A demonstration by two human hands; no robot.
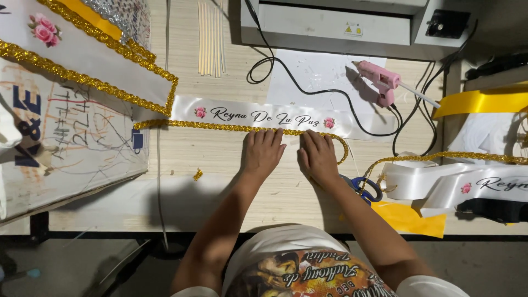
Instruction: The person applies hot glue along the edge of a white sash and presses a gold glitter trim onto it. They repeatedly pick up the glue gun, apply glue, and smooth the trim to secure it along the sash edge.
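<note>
A white satin sash [264, 116] with black script and pink roses lies across the wooden table. A gold glitter trim [220, 127] runs along its near edge. My left hand [262, 152] lies flat, fingertips pressing on the trim. Beside it my right hand [317, 155] also presses flat on the trim, where the trim curves back toward me. Neither hand grips anything.
A pink glue gun [381, 80] with a black cord rests on paper behind the sash. Glue sticks [210, 36] lie at the back. Blue-handled scissors [366, 187], rolled white sashes [440, 184], yellow ribbon [484, 102] sit right. A trimmed sash [93, 60] lies left.
</note>
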